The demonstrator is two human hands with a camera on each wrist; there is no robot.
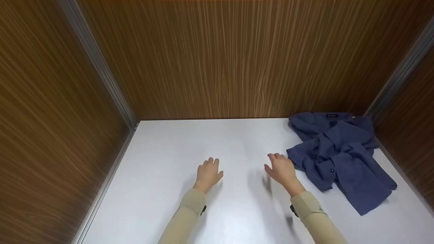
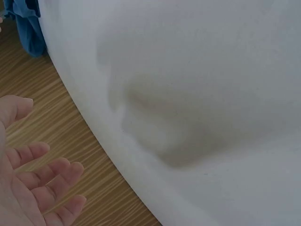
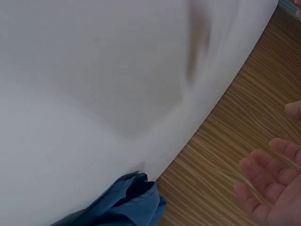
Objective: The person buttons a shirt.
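Over the middle of the white table, my left hand [image 1: 207,173] hovers with its fingers loosely spread and nothing in it. My right hand [image 1: 282,170] is held up to its right, thumb apart from the fingers, also holding nothing. Just right of that hand lies a crumpled navy blue shirt [image 1: 339,149], with a button and a dark neck label showing. In the left wrist view the left fingers [image 2: 59,181] are slightly bent, and a bit of the shirt [image 2: 29,28] shows at the top left. The right wrist view has the right fingers [image 3: 263,174] relaxed, with the shirt [image 3: 127,202] below.
The white tabletop [image 1: 162,142] ends at a wood-grain back panel [image 1: 217,61]. Wood-grain side panels [image 1: 44,135] stand to the left and right, with grey metal strips [image 1: 101,64] at the corners. The shirt lies against the back right corner.
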